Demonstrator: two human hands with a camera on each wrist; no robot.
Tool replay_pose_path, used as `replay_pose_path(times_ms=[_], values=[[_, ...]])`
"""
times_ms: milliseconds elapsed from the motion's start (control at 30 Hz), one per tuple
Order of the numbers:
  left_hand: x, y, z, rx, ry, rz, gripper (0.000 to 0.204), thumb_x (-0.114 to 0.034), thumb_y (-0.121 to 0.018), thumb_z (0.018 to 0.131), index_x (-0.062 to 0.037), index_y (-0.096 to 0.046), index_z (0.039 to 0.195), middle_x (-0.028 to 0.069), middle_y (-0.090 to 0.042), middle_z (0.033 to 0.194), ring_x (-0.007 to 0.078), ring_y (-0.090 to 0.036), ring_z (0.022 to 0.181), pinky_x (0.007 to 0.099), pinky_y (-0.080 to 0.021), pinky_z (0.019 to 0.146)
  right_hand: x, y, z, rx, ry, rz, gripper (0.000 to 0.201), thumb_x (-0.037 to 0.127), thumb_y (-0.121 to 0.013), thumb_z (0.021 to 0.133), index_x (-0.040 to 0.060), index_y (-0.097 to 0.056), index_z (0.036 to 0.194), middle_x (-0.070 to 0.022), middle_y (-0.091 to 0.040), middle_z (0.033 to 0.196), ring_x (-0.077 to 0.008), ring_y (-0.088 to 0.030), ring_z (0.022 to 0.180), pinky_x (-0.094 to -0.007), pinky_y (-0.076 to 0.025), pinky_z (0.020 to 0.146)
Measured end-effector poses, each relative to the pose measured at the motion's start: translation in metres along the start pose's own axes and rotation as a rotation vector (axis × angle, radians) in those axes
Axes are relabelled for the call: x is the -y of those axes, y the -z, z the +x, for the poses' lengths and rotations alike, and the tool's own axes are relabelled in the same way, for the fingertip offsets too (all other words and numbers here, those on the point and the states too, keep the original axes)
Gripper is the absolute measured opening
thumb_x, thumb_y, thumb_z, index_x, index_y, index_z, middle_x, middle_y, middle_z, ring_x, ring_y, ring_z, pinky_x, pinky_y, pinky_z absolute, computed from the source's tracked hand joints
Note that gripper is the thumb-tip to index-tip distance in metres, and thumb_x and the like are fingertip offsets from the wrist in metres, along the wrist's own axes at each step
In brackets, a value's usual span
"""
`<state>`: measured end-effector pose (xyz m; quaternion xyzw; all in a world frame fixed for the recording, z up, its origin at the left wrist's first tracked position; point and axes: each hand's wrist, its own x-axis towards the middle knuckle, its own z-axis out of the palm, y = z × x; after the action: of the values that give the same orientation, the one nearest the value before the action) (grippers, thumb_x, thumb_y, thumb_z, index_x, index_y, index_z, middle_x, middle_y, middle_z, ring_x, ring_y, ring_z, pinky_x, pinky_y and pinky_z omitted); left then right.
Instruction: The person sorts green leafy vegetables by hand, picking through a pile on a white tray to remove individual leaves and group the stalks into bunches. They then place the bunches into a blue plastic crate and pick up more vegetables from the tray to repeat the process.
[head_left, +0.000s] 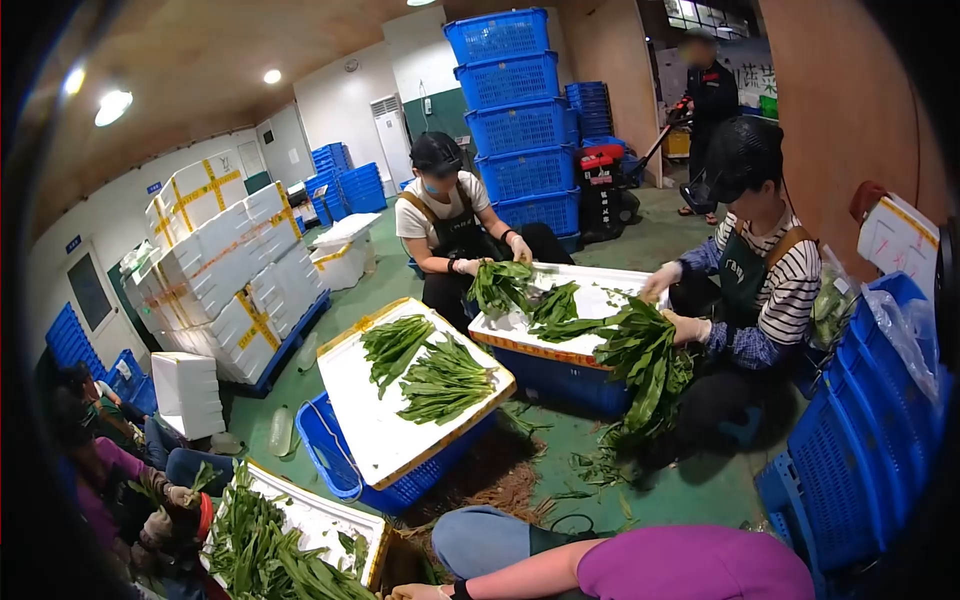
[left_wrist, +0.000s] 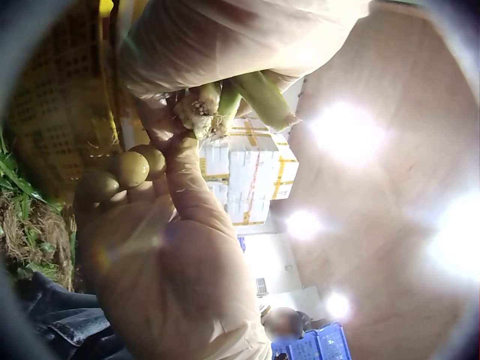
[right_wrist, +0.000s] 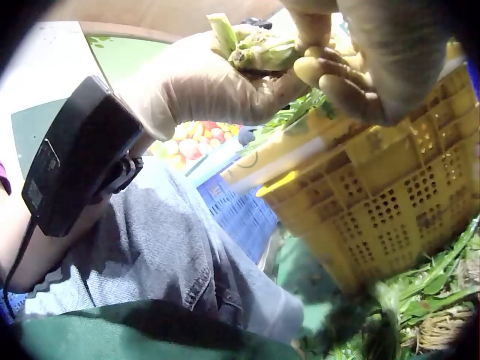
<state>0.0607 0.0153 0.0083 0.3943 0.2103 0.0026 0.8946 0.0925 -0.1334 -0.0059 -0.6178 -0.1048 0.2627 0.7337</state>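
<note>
My gloved left hand (left_wrist: 240,37) grips a few short green stems (left_wrist: 259,97) with pale, rooty ends. In the right wrist view the left hand (right_wrist: 202,82) holds these stems (right_wrist: 262,56) across its fingers. My right hand (left_wrist: 172,262), gloved too, meets the root ends, its thumb tip against them and its fingers curled beside it. From the other side, the right hand (right_wrist: 390,60) shows its bent fingers close to the stem ends. In the head view only part of the right hand (head_left: 418,592) shows at the bottom edge; the left is out of that view.
A yellow crate (right_wrist: 375,202) stands beside my hands, with leaf trimmings (right_wrist: 427,292) on the floor. White foam lids (head_left: 350,430) bear leafy bundles. Two seated people handle greens across from me, and another works at lower left. Blue crates (head_left: 520,130) are stacked behind.
</note>
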Motion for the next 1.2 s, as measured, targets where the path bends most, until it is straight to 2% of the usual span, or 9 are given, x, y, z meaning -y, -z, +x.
replay_pose_path(times_ms=[133,200,267,333,400,467,500,933,1200], values=[[0.003,0.005,0.002,0.024,-0.012,-0.001,0.027,-0.005,-0.053,0.086,0.0094,-0.060,0.109,0.0175,-0.064,0.105,0.0241,-0.062,0.097,0.0311,-0.052,0.081,0.000,-0.006,-0.002,-0.073,0.054,0.098,0.024,0.025,-0.065,0.093,0.0042,-0.063,0.104,-0.0065,-0.067,0.089,-0.0143,-0.061,0.073,-0.0296,-0.050,0.063],[0.008,0.007,0.005,-0.025,-0.186,0.082,0.016,-0.002,-0.053,0.089,0.0077,-0.061,0.098,0.0151,-0.064,0.096,0.0206,-0.062,0.086,0.0291,-0.053,0.072,0.009,-0.010,-0.008,-0.108,0.041,0.112,0.027,0.028,-0.064,0.094,0.0041,-0.063,0.107,-0.0070,-0.067,0.090,-0.0143,-0.062,0.077,-0.0303,-0.052,0.068],[0.009,0.000,-0.003,-0.064,-0.190,0.146,0.017,-0.001,-0.054,0.088,0.0080,-0.061,0.101,0.0154,-0.065,0.097,0.0219,-0.063,0.085,0.0298,-0.054,0.071,0.037,-0.016,-0.026,-0.128,-0.068,0.157,0.032,0.032,-0.064,0.094,0.0033,-0.063,0.109,-0.0076,-0.068,0.092,-0.0145,-0.063,0.081,-0.0309,-0.052,0.072],[0.005,-0.007,-0.011,-0.139,-0.228,0.262,0.022,0.002,-0.057,0.086,0.0088,-0.061,0.107,0.0160,-0.066,0.099,0.0245,-0.064,0.083,0.0310,-0.055,0.070,0.011,-0.019,-0.012,-0.112,-0.010,0.126,0.033,0.032,-0.064,0.094,0.0029,-0.063,0.109,-0.0081,-0.068,0.092,-0.0148,-0.063,0.083,-0.0309,-0.052,0.074],[0.013,0.036,0.019,-0.059,-0.107,0.162,0.014,0.006,-0.061,0.084,0.0075,-0.064,0.097,0.0119,-0.065,0.089,0.0199,-0.063,0.072,0.0274,-0.053,0.058,0.004,-0.018,-0.005,-0.087,0.055,0.085,0.034,0.032,-0.065,0.093,0.0026,-0.063,0.110,-0.0085,-0.068,0.092,-0.0150,-0.063,0.085,-0.0309,-0.052,0.075],[0.014,0.022,0.005,-0.083,-0.503,0.718,0.008,0.004,-0.060,0.087,0.0063,-0.063,0.094,0.0092,-0.063,0.086,0.0168,-0.061,0.069,0.0254,-0.051,0.055,0.006,-0.012,-0.007,-0.022,0.037,0.086,0.031,0.026,-0.066,0.091,0.0024,-0.064,0.111,-0.0088,-0.068,0.094,-0.0153,-0.063,0.089,-0.0310,-0.052,0.077],[-0.002,-0.020,-0.020,-0.197,-0.164,0.153,0.007,0.002,-0.060,0.088,0.0059,-0.063,0.093,0.0090,-0.062,0.084,0.0153,-0.060,0.068,0.0245,-0.051,0.055,0.007,-0.012,-0.008,-0.013,-0.027,0.183,0.028,0.021,-0.068,0.089,0.0019,-0.064,0.110,-0.0081,-0.069,0.095,-0.0152,-0.064,0.091,-0.0303,-0.052,0.077],[0.007,-0.011,-0.005,-0.152,-0.048,0.190,0.012,-0.002,-0.061,0.089,0.0065,-0.063,0.097,0.0103,-0.064,0.086,0.0178,-0.063,0.071,0.0247,-0.054,0.058,0.018,-0.007,-0.018,-0.046,-0.133,0.239,0.028,0.019,-0.067,0.089,-0.0010,-0.066,0.108,-0.0065,-0.068,0.088,-0.0130,-0.061,0.078,-0.0284,-0.050,0.068],[0.020,0.016,0.016,-0.153,-0.039,0.201,0.010,-0.002,-0.059,0.090,0.0061,-0.062,0.095,0.0106,-0.064,0.087,0.0176,-0.062,0.073,0.0258,-0.053,0.060,0.019,-0.005,-0.019,-0.081,-0.116,0.175,0.023,0.022,-0.057,0.095,0.0042,-0.068,0.085,-0.0011,-0.063,0.071,-0.0094,-0.053,0.060,-0.0255,-0.042,0.053]])
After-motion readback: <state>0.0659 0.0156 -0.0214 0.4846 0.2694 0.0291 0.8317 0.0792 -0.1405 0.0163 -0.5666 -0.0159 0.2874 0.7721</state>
